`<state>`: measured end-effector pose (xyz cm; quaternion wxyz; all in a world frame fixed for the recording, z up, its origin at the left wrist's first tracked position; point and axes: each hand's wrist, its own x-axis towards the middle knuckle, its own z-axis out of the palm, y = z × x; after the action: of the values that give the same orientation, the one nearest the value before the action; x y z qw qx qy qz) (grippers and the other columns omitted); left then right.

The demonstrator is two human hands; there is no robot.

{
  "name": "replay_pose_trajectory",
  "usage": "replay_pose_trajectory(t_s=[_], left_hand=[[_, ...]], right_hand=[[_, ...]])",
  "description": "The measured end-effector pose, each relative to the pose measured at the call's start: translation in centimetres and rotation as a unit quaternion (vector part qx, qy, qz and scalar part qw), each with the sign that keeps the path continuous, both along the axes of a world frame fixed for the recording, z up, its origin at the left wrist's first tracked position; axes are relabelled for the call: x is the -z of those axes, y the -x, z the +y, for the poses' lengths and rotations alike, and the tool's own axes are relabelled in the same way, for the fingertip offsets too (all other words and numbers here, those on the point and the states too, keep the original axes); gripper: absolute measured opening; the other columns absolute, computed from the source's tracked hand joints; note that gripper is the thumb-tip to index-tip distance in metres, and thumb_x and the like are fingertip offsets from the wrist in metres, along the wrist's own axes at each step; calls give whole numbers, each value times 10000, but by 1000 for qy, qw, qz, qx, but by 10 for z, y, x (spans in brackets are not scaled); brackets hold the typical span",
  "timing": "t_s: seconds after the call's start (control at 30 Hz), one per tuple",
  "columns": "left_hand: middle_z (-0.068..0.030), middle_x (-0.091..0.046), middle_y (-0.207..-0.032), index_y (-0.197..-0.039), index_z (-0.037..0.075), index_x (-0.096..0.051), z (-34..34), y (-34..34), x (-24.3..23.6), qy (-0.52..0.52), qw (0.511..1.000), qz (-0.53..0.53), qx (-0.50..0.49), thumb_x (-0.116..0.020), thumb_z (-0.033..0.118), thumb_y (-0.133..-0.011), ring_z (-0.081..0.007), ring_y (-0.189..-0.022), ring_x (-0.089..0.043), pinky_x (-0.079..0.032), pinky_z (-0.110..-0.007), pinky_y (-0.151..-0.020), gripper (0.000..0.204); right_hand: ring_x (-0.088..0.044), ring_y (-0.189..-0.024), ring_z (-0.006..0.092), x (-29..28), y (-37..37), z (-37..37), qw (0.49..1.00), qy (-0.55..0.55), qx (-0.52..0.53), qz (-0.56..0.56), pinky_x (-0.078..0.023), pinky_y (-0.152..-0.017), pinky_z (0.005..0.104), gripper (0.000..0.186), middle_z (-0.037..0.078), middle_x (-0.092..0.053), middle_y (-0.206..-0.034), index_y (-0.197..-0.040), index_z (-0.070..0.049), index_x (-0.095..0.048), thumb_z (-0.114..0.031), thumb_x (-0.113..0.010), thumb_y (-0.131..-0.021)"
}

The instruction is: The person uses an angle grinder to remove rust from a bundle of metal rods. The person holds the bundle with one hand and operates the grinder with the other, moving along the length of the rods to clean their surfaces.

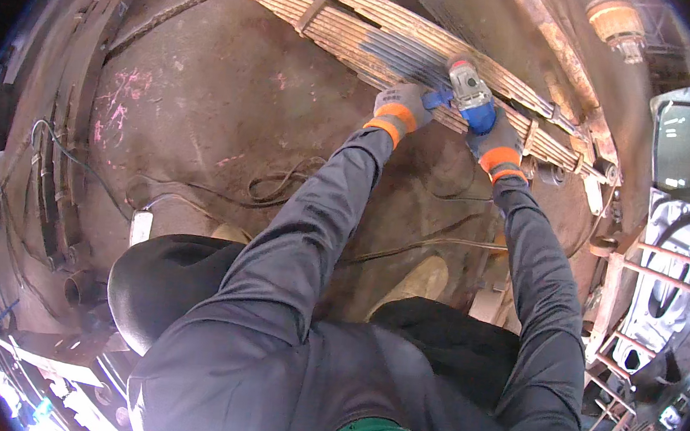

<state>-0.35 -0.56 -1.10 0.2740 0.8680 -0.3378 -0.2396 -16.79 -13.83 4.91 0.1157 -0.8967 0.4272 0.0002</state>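
Observation:
A blue and grey angle grinder [473,95] is held between my two gloved hands, its head over a rusty leaf spring pack [345,37]. My left hand [405,105], in a grey glove with an orange cuff, is closed round the blue side handle. The grinder's rear body is in the grip of my right hand [502,139], gloved the same way. Beside the grinder, a stretch of the spring leaves looks blue-grey instead of rusty brown. Whether the disc touches the steel cannot be made out. A second leaf spring [398,11] lies just beyond the first.
Cables [272,196] snake over the brown floor between my arms and near my boot [417,285]. Long dark steel bars [74,98] lie at the left. A rusty beam [556,49] runs along the upper right. A metal rack [614,308] and a vehicle door [687,157] are at the right.

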Motion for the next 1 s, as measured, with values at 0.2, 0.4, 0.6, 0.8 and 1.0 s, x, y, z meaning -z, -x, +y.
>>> replay_pose_trajectory(t_s=[0.2, 0.4, 0.6, 0.8, 1.0], left_hand=[[-138, -739, -1056, -1096, 210, -738, -11, 12, -5, 14, 999, -1, 48, -711, 414, -783, -359, -1009, -692, -542, -456, -877, 374], [-107, -725, -1128, -1092, 181, -720, 1, -10, -2, 75, 991, -110, 20, -717, 365, -779, -322, -1067, -677, -529, -457, -914, 363], [-114, -741, -1054, -1070, 228, -747, 12, -60, -9, 46, 997, -27, 46, -724, 466, -782, -340, -998, -693, -539, -453, -876, 374], [-120, -741, -1060, -1080, 213, -751, 27, -77, -10, -14, 1000, -20, -6, -697, 442, -801, -342, -1004, -695, -538, -454, -882, 365], [-136, -736, -1071, -1092, 209, -755, 26, -108, -12, -50, 999, -7, -17, -704, 444, -794, -342, -1026, -695, -542, -452, -888, 383]], right_hand=[[-682, -996, 402, -1, 18, -9, 1000, -10, 12, -16, -536, -854, 471, 603, 166, -721, -1068, -1179, -133, -586, -315, -836, -661], [-676, -1022, 414, 2, -13, 7, 998, -19, 25, -47, -533, -866, 482, 543, 186, -718, -1077, -1182, -143, -589, -345, -782, -716], [-680, -1017, 411, -2, -55, 17, 999, -22, -7, -43, -533, -865, 479, 544, 191, -721, -1044, -1176, -141, -588, -345, -785, -711], [-683, -1023, 397, -11, -87, 30, 999, -34, -20, -14, -540, -887, 461, 616, 180, -717, -1083, -1236, -137, -584, -288, -798, -679], [-677, -1005, 428, -10, -114, 29, 998, -17, -53, -38, -531, -868, 486, 533, 211, -717, -1057, -1159, -130, -593, -372, -769, -718]])
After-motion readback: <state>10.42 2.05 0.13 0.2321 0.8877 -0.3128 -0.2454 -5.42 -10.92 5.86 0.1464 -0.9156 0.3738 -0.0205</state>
